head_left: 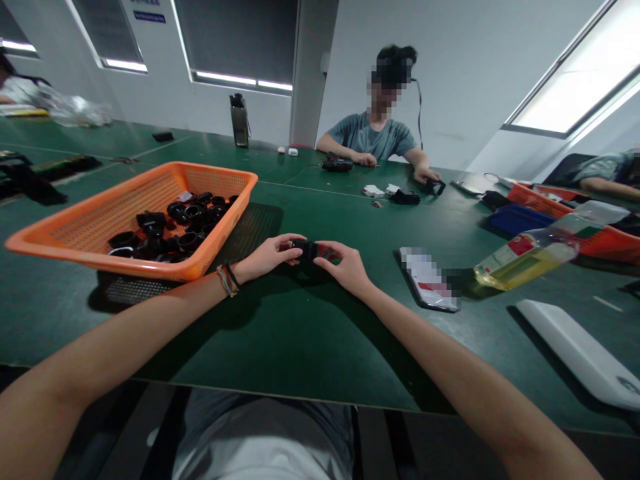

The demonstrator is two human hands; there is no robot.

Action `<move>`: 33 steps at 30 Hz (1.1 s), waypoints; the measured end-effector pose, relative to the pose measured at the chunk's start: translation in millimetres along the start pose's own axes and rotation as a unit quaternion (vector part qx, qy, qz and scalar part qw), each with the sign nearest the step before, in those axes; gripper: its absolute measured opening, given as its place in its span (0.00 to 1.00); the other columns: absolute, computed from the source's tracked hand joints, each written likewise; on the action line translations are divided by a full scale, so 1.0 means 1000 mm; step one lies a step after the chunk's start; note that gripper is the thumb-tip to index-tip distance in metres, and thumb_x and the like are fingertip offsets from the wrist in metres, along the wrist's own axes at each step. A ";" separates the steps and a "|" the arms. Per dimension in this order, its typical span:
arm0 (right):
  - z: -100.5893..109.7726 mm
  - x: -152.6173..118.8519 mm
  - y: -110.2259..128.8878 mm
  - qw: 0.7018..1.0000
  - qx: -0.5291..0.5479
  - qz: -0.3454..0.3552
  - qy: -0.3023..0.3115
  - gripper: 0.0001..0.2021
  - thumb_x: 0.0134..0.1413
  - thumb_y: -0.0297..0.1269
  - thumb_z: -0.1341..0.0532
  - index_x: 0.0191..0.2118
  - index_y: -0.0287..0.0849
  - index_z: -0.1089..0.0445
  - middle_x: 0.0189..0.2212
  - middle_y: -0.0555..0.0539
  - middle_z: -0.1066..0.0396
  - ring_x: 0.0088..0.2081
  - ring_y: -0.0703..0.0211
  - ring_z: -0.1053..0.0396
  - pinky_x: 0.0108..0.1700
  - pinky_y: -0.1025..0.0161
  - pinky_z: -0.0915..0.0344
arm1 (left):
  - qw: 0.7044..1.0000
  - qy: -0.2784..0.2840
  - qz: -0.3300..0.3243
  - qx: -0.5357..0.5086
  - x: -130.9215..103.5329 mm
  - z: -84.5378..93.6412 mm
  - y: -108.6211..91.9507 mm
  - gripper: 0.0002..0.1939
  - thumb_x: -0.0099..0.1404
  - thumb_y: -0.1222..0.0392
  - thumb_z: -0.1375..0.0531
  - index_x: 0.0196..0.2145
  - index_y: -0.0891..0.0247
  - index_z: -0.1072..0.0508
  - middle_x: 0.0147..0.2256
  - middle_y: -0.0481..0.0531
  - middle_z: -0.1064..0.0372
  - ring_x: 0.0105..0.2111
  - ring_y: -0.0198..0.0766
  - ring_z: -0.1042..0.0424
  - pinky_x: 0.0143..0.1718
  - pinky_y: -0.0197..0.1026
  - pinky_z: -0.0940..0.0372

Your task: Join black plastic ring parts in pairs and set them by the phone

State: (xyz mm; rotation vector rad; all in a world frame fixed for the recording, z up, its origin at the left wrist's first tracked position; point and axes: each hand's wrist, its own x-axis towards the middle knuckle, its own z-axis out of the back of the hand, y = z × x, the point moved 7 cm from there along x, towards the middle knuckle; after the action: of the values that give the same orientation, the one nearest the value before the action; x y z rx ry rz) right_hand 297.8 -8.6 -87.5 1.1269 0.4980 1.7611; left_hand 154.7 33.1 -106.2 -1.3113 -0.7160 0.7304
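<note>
Between my two hands is a small black part (pixel 305 251), held just above the green table (pixel 300 333); its exact kind is too small to make out. My left hand (pixel 273 257) grips its left side with thumb and fingers. From the right, my right hand (pixel 345 263) pinches the other side of it. Left of my hands stands an orange plastic basket (pixel 200 257) with several black ring-shaped plastic parts (pixel 185 220) lying loose inside.
A phone (pixel 429 280), a bottle of yellow liquid (pixel 530 257) and a white oblong case (pixel 575 350) lie to the right. Across the table a person (pixel 375 137) handles a black piece (pixel 436 188) beside a power tool (pixel 337 164). A dark water bottle (pixel 239 123) stands further back.
</note>
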 end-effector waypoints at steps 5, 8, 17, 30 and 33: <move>0.000 0.000 0.000 1.000 0.005 0.001 0.001 0.13 0.46 0.36 0.38 0.40 0.41 0.28 0.34 0.46 0.25 0.33 0.59 0.29 0.34 0.61 0.32 | 1.000 -0.001 0.002 -0.005 -0.001 0.000 0.000 0.22 0.55 0.62 0.39 0.48 0.68 0.34 0.32 0.48 0.32 0.27 0.27 0.32 0.35 0.35 0.34; -0.001 0.000 -0.001 1.000 0.002 -0.003 0.003 0.13 0.46 0.37 0.38 0.40 0.41 0.28 0.33 0.46 0.25 0.33 0.59 0.29 0.34 0.61 0.32 | 1.000 -0.002 0.003 -0.004 0.000 0.001 0.001 0.22 0.56 0.62 0.39 0.48 0.68 0.34 0.32 0.48 0.32 0.27 0.28 0.32 0.35 0.35 0.34; -0.001 0.000 0.000 1.000 0.002 -0.002 0.018 0.15 0.45 0.36 0.38 0.42 0.42 0.28 0.34 0.46 0.26 0.35 0.58 0.29 0.36 0.60 0.32 | 1.000 0.004 -0.001 -0.008 0.001 0.002 0.003 0.22 0.56 0.61 0.39 0.48 0.67 0.34 0.32 0.48 0.32 0.27 0.28 0.32 0.35 0.35 0.35; -0.001 0.001 -0.005 0.999 0.037 -0.011 0.009 0.17 0.42 0.33 0.37 0.42 0.43 0.29 0.35 0.47 0.26 0.37 0.58 0.29 0.37 0.60 0.32 | 1.000 0.001 0.005 -0.023 0.000 0.001 0.001 0.21 0.55 0.62 0.39 0.47 0.67 0.33 0.31 0.47 0.33 0.26 0.27 0.32 0.34 0.34 0.35; 0.000 0.001 -0.004 0.999 0.049 -0.013 0.006 0.18 0.41 0.33 0.36 0.43 0.43 0.30 0.35 0.47 0.26 0.38 0.57 0.29 0.37 0.60 0.32 | 1.000 0.002 0.002 -0.023 0.000 0.001 0.001 0.21 0.55 0.62 0.39 0.47 0.67 0.33 0.32 0.47 0.33 0.27 0.27 0.32 0.35 0.35 0.35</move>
State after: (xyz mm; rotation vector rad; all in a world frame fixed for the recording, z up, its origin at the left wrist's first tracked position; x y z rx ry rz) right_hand 299.4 -5.7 -89.7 1.1721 0.6093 1.7379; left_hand 154.4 33.9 -107.6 -1.3558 -0.7300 0.7189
